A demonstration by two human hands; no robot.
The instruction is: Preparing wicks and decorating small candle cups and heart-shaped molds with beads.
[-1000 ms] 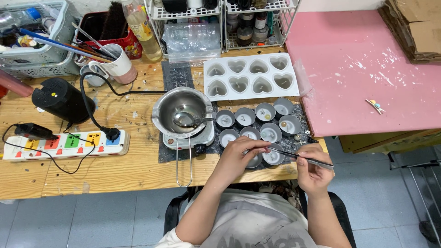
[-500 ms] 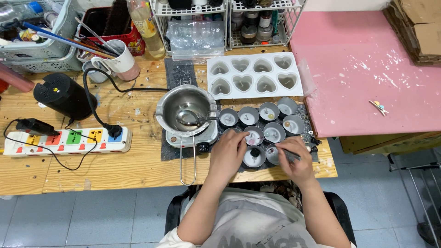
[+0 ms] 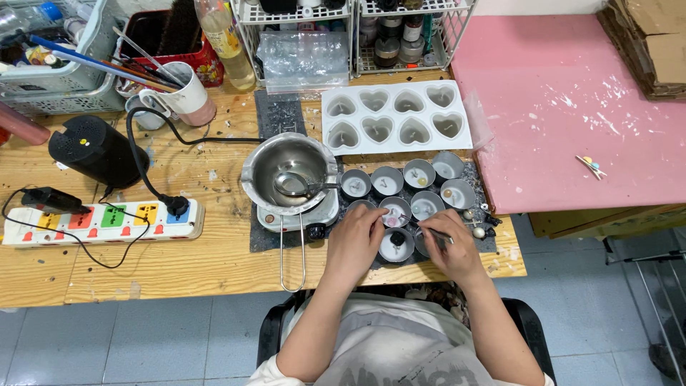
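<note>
Small round metal cup (image 3: 395,245) with pale wax and a dark piece inside: front row of the cup cluster, on the dark mat (image 3: 266,239) near the front edge of the wooden worktop (image 3: 143,264). Left hand (image 3: 355,239): fingers curled, resting at the cup's left rim. Right hand (image 3: 451,254): pinched shut on thin metal tweezers (image 3: 427,229), tips pointing left over the cups. Steel melting pot (image 3: 287,171) on small heater, left of cups. White heart-shaped silicone mould (image 3: 395,118) behind.

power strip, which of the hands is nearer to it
Left. The left hand lies right of the power strip, past the melting pot; the right hand is farther right.
</note>
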